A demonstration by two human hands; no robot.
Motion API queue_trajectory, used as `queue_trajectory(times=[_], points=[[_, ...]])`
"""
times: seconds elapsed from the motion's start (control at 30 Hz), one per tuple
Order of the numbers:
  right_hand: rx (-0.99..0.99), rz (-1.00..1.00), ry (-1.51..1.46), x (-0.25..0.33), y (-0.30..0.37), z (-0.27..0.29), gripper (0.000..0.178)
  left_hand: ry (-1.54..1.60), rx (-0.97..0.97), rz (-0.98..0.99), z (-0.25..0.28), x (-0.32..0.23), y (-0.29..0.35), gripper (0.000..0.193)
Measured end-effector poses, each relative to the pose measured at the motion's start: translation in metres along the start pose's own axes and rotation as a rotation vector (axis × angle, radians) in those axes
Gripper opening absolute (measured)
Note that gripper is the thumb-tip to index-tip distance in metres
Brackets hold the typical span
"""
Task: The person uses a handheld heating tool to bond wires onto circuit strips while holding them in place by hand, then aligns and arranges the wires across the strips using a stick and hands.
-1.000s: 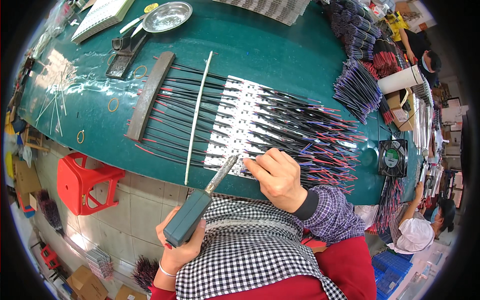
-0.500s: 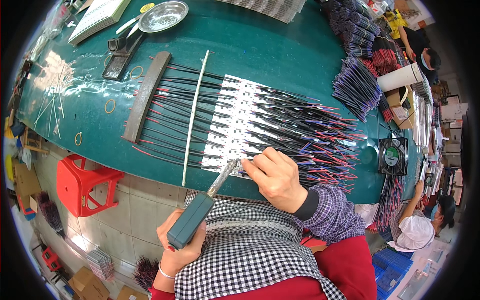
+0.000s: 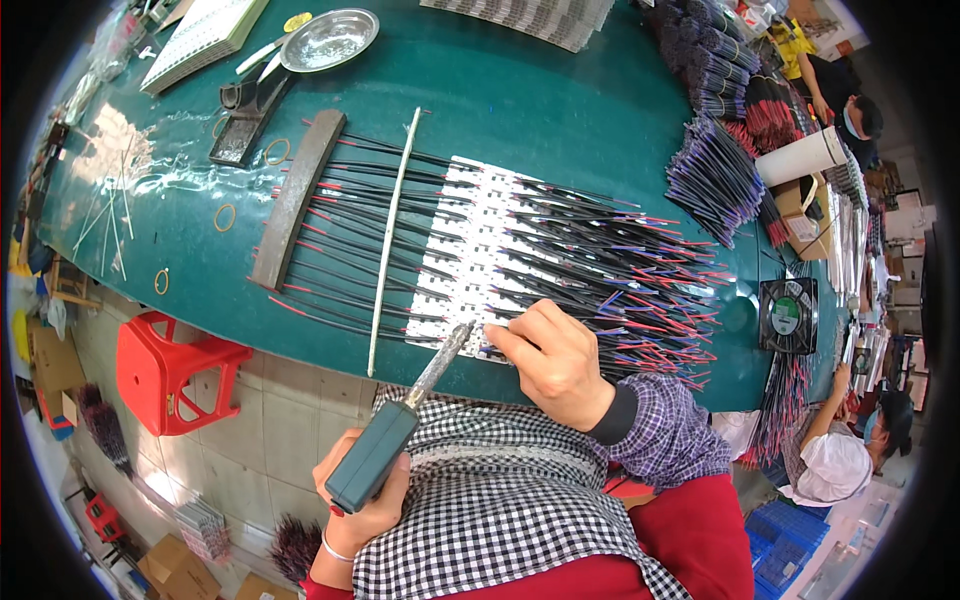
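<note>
A soldering iron [image 3: 400, 425] is held in the left hand [image 3: 362, 500], the grip wrapped fully round its teal handle, with the metal tip brought to the near edge of a row of white strips [image 3: 470, 250] lying on the green desk [image 3: 560, 110]. The right hand [image 3: 555, 360] rests on that same edge, fingertips pinched narrow on something too small to make out, probably a wire end or solder. Black and red wires [image 3: 620, 260] fan out from the strips to both sides, and a long bar [image 3: 295, 195] is laid across their far-left ends, with a thin rod [image 3: 392, 225] across them nearer the strips. The iron is judged light and rigid, best taken by the insulated handle alone, the shaft being hot. The wires are judged thin, limp and easily shifted, so they are best held close to the joint; the strips look slight and bendable. A metal dish [image 3: 330, 40] stands at the far edge.
</note>
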State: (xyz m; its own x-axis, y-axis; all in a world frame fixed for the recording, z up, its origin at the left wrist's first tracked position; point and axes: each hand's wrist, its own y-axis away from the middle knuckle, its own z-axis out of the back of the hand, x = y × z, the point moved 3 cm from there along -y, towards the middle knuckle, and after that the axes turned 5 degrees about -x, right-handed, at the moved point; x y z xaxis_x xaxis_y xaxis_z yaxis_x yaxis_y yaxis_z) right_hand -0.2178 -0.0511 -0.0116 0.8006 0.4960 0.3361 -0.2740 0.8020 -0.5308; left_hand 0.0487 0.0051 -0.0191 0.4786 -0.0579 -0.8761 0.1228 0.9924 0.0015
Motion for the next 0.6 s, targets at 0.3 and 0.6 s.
queue_trajectory(times=[0.3, 0.6], points=[[0.0, 0.022, -0.006, 0.002, 0.003, -0.001, 0.027, -0.055, 0.072, -0.027, 0.001, -0.022, -0.015, 0.016], [-0.022, 0.109, 0.099, 0.009, 0.0, -0.001, 0.027, -0.056, 0.04, -0.088, 0.0, -0.036, -0.024, 0.015]])
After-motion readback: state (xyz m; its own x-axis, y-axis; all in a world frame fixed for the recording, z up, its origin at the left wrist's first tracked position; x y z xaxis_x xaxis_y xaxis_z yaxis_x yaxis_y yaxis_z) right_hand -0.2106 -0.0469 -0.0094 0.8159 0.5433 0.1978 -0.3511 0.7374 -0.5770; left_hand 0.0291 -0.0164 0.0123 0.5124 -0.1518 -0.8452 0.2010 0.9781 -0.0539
